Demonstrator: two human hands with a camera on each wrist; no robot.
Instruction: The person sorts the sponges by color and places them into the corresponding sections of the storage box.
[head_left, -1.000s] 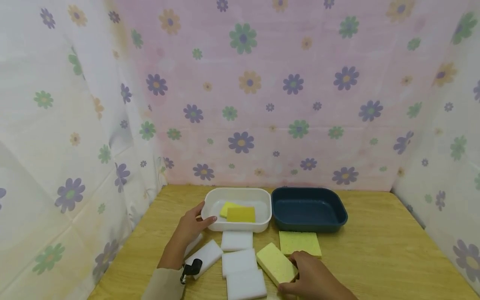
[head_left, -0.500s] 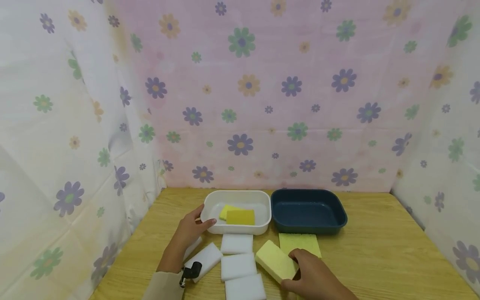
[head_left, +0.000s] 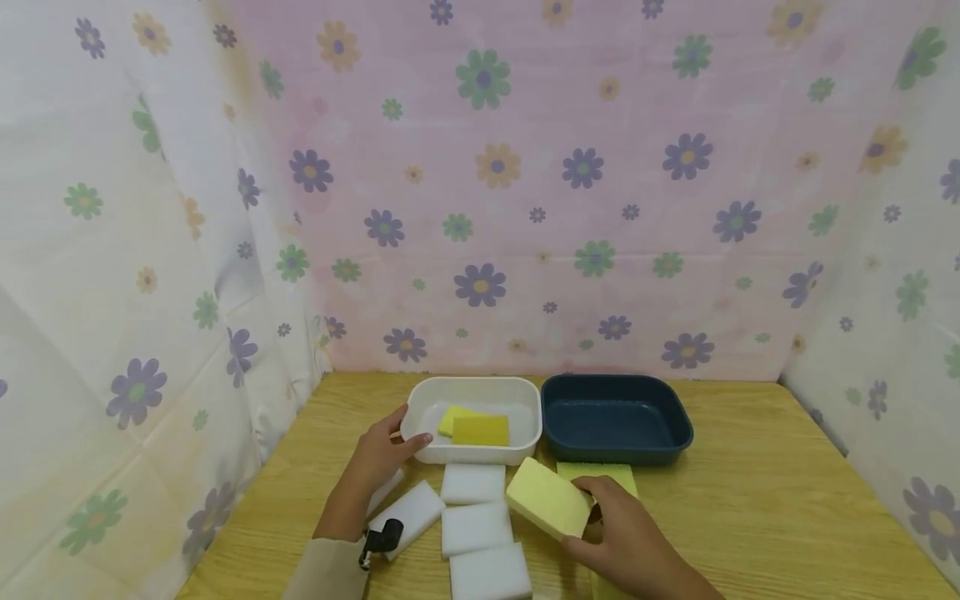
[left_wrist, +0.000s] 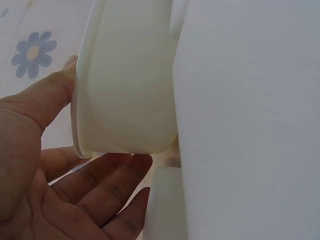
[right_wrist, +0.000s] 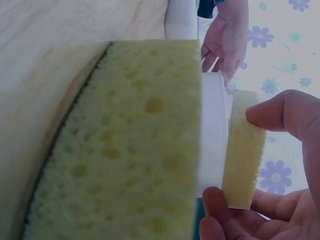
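My right hand (head_left: 633, 533) pinches a pale yellow sponge (head_left: 547, 498) between thumb and fingers, lifted over the table in front of the trays. In the right wrist view, the held sponge (right_wrist: 242, 155) appears edge-on, with the thumb on one side and fingers on the other. My left hand (head_left: 377, 457) grips the left end of a white tray (head_left: 480, 456); its thumb lies at the rim and the fingers go along the outer wall, as the left wrist view shows. Inside that tray lie two yellow sponges (head_left: 482, 431), partly overlapping.
A dark blue tray (head_left: 622, 455) stands against the white tray's right side. Several white sponges (head_left: 477, 529) lie in front of the white tray. Another yellow sponge (head_left: 600, 472) lies before the blue tray, partly hidden by my right hand. Flowered cloth (head_left: 480, 208) encloses the table.
My right hand has raised the pale yellow sponge off the table and moved it slightly forward, towards the trays. The left hand has stayed on the white tray.
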